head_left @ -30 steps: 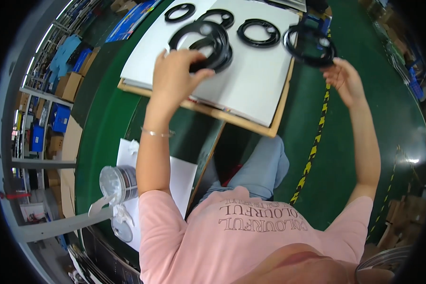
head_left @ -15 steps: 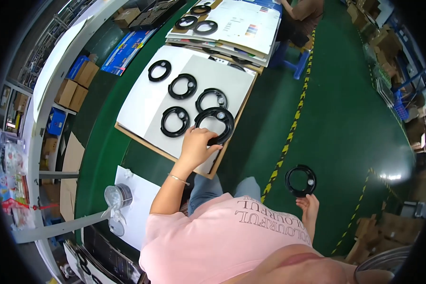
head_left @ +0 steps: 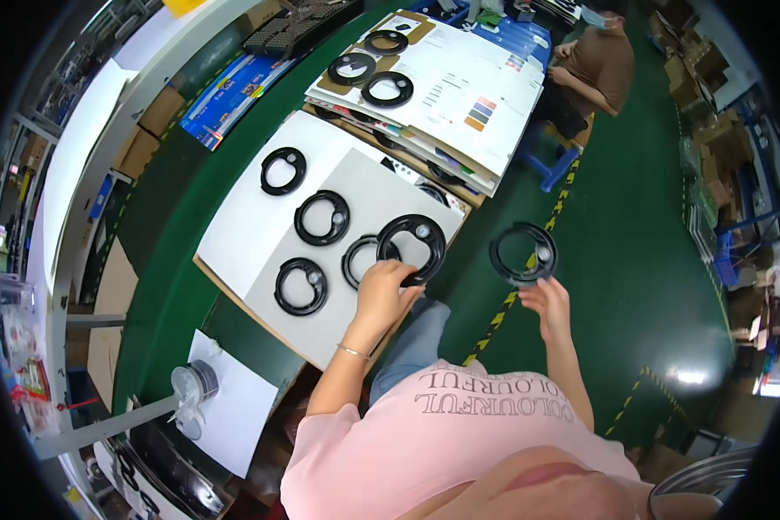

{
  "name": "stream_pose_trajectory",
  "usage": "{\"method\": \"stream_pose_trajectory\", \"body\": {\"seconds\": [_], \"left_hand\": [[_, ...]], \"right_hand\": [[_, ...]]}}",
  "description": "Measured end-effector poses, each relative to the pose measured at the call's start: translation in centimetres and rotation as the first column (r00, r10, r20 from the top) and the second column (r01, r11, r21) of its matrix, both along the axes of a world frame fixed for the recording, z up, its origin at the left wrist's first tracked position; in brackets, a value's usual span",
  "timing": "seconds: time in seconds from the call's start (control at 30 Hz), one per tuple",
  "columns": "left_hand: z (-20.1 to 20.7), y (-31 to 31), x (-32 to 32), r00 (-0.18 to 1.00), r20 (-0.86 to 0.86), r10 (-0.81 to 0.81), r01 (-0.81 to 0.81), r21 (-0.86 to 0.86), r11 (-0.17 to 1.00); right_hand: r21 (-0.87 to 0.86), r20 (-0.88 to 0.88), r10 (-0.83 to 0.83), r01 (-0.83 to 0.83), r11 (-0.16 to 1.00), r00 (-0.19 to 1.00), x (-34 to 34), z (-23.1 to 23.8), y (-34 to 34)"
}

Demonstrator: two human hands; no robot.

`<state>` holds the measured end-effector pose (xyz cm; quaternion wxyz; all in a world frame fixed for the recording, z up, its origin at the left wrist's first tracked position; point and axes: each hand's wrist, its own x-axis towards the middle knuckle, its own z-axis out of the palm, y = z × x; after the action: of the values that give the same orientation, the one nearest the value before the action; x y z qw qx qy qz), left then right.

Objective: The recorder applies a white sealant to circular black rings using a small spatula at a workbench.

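Observation:
My left hand (head_left: pixel 385 299) grips the lower edge of a black ring-shaped part (head_left: pixel 440 250) with a small round silvery piece inside its rim. It is held above the board's right side and overlaps another black ring (head_left: pixel 347 263) lying there. Off to the right, my right hand (head_left: pixel 548 303) pinches the bottom of a similar ring (head_left: pixel 498 260), raised over the floor beside the board. Three more such rings lie on the pale sheet-covered board (head_left: pixel 234 238): one at the upper left (head_left: pixel 266 173), one in the middle (head_left: pixel 301 218) and one nearer me (head_left: pixel 280 286).
Beyond the board rises a stack of printed sheets (head_left: pixel 451 95) carrying three more rings. A seated person (head_left: pixel 594 69) is at the far right, by a blue stool (head_left: pixel 550 165). A tape roll (head_left: pixel 195 381) sits at lower left. Shelving with cartons (head_left: pixel 152 113) lines the left.
My right hand has brought its ring up and leftward, closer to the board. My left hand still holds its ring, now slightly right and lower in view. The whole view has shifted.

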<state>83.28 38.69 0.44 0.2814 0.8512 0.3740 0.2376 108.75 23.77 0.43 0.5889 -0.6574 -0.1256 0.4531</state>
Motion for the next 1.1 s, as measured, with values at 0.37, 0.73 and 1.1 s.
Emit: {"method": "stream_pose_trajectory", "body": {"seconds": [0.37, 0.73, 1.1], "left_hand": [[3.1, 9.4, 12.2, 1.000, -0.011, 0.011, -0.010, 0.027, 1.000], [0.1, 25.6, 28.0, 0.963, -0.076, 0.258, -0.247, 0.129, 0.960], [-6.8, 40.3, 31.1, 0.798, -0.259, 0.545, -0.433, 0.383, 0.816]], "right_hand": [[0.063, 0.084, 0.216, -0.221, 0.973, 0.973, 14.4, 1.2, 28.1], [-0.013, 0.180, 0.490, -0.496, 0.868, 0.853, 24.7, -3.2, 59.8], [-0.312, 0.230, 0.755, -0.688, 0.655, 0.614, 27.4, -6.1, 66.3]]}}
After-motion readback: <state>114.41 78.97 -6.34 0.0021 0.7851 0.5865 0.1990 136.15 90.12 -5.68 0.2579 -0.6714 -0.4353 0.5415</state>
